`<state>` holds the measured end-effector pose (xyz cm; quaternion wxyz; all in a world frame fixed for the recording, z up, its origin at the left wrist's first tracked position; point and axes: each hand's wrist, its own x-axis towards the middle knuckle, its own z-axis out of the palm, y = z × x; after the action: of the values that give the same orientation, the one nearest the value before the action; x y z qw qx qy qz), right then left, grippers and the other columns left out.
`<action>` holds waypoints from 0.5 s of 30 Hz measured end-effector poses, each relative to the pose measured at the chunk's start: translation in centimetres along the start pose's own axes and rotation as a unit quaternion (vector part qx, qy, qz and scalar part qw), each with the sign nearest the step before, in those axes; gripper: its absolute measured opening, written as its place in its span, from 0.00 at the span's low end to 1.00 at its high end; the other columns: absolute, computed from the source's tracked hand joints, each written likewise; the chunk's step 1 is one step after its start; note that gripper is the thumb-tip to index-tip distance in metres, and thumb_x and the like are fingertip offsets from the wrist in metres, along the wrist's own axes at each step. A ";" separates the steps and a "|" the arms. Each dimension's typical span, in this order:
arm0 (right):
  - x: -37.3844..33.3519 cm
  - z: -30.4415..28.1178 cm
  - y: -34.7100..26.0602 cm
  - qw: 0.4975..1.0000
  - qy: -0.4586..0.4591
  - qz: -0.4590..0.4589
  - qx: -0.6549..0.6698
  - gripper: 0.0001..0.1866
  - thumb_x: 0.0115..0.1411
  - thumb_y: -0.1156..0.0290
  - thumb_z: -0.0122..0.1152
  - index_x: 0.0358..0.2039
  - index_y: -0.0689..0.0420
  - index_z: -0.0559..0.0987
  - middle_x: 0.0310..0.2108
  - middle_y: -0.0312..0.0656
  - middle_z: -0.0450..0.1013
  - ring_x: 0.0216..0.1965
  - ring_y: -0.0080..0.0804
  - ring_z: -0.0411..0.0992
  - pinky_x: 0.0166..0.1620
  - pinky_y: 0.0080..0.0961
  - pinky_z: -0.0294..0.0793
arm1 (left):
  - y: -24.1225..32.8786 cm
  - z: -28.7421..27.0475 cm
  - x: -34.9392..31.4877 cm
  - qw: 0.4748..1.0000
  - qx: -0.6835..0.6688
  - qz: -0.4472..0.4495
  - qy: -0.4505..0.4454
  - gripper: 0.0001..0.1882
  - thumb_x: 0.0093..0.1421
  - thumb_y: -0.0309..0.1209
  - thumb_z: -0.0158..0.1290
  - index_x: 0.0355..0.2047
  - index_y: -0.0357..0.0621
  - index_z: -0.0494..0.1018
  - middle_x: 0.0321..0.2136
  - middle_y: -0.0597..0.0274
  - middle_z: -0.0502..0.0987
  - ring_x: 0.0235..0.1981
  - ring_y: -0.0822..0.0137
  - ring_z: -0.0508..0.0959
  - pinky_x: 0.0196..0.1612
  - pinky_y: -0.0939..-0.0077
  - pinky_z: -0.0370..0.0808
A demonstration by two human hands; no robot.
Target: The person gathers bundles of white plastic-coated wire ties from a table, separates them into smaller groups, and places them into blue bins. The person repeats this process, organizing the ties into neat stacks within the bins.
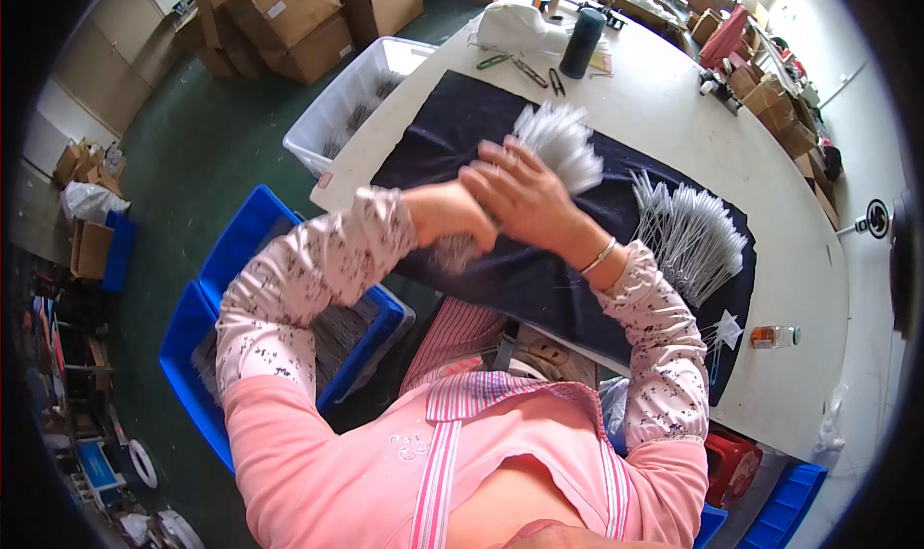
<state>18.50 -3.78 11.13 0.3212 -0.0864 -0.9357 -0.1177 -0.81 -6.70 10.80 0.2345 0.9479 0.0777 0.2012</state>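
Note:
Above the dark cloth (433,130), both my hands are at a bundle of thin grey-white wire stems (568,150), blurred by motion. The bundle slants, its pale, bushy end pointing up and away to the right. My left hand (445,212) is closed around its lower part, where a short grey end (454,253) shows below the fist. Higher up, my right hand (520,191) wraps over the bundle, its fingers bent and pressed together. To the right lies a fanned pile of similar wire stems (688,236) with whitish tips.
The white table (799,270) carries a dark cylinder (582,44), green-handled snips (494,61), pliers (529,72) and a small glass jar (775,336). A white bin (313,116) stands beside the table's left edge. Blue bins (188,323) with wire stems are by my left arm.

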 end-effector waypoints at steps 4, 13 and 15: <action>-1.8 0.3 -2.6 0.985 0.023 0.078 0.151 0.33 0.36 0.64 0.68 0.47 0.60 0.72 0.37 0.43 0.73 0.41 0.40 0.73 0.52 0.37 0.69 | 6.3 -0.1 2.9 0.703 -0.531 -0.437 0.182 0.19 0.54 0.45 0.56 0.29 0.38 0.74 0.23 0.58 0.77 0.20 0.65 0.78 0.23 0.73 0.77; -2.8 1.3 -2.4 0.855 0.188 0.372 0.309 0.21 0.38 0.71 0.70 0.34 0.61 0.73 0.24 0.47 0.74 0.25 0.45 0.75 0.29 0.30 0.73 | 4.7 -1.9 1.4 0.849 -0.322 -0.396 0.136 0.39 0.52 0.61 0.53 0.48 0.38 0.67 0.31 0.58 0.74 0.31 0.70 0.75 0.37 0.77 0.73; -2.8 1.9 -2.0 0.830 0.217 0.391 0.334 0.20 0.39 0.71 0.69 0.33 0.60 0.72 0.25 0.48 0.74 0.26 0.43 0.76 0.30 0.30 0.74 | 5.1 -1.6 2.5 0.906 -0.085 -0.345 0.232 0.37 0.44 0.42 0.67 0.50 0.36 0.65 0.31 0.62 0.73 0.33 0.74 0.73 0.40 0.81 0.71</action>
<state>19.10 -5.43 7.61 0.5441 -0.3043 -0.7126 0.3218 1.08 -9.89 15.40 0.3443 0.7649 0.4346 0.3279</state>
